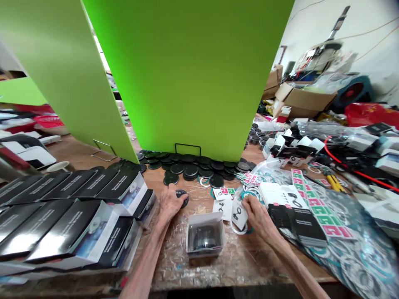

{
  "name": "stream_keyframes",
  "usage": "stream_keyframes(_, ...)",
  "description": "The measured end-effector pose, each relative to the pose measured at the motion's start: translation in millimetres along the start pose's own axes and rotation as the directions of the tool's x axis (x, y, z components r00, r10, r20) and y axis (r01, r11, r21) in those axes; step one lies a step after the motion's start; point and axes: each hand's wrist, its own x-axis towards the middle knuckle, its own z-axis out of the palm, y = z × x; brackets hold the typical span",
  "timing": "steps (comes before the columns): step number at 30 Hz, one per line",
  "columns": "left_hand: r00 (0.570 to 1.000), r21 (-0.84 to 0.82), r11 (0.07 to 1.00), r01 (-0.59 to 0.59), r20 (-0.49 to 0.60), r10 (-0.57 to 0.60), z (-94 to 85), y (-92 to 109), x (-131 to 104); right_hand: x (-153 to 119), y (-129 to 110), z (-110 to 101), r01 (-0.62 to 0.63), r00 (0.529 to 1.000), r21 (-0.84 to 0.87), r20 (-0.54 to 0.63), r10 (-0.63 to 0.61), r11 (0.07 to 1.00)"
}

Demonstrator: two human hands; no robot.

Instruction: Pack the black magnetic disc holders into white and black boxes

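Observation:
My left hand [170, 202] rests on the tabletop with its fingers curled round a black round disc [183, 198], thumb at the disc's edge. A pile of similar black discs [190, 170] lies just beyond it. My right hand [258, 215] pinches a white printed card [239, 215] between thumb and fingers, tilted above a white ring [238, 229]. Beside it lies another white card [222, 209] with a black drawing. Between my forearms stands an open white box [205, 252] with a dark, shiny round thing inside, which I cannot make out fully.
Stacked black boxes [77, 220] fill the left side. Tall green panels [187, 83] stand behind the discs on wire stands [188, 146]. To the right are folded black-and-white cartons [299, 220], pink and green sticker strips [314, 203] and a plastic bag of rings [358, 261].

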Motion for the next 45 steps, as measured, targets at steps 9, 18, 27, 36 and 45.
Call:
stream_keyframes(9, 0.979, -0.592, 0.786, 0.177, 0.188, -0.079, -17.0, 16, -5, 0, -12, -13, -0.166, 0.982, 0.08, 0.108, 0.157, 0.983)
stream_keyframes(18, 0.931, -0.842, 0.44, 0.313, 0.364, 0.033, -43.0, 53, -17, 21, -28, -33, -0.241, 0.965, 0.082, -0.091, 0.248, 0.967)
stream_keyframes(27, 0.903, -0.853, 0.363, 0.375, 0.425, 0.065, -40.2, 57, -23, 22, -29, -17, -0.19, 0.976, 0.085, -0.092, 0.198, 0.978)
stream_keyframes(36, 0.886, -0.842, 0.373, 0.39, 0.454, 0.099, -37.8, 64, -24, 27, -33, -24, -0.137, 0.971, 0.099, -0.182, 0.153, 0.986)
stream_keyframes(45, 0.854, -0.827, 0.446, 0.344, 0.473, 0.218, -23.3, 88, -31, 38, -63, 1, -0.227, 0.957, 0.401, -0.078, 0.281, 0.887)
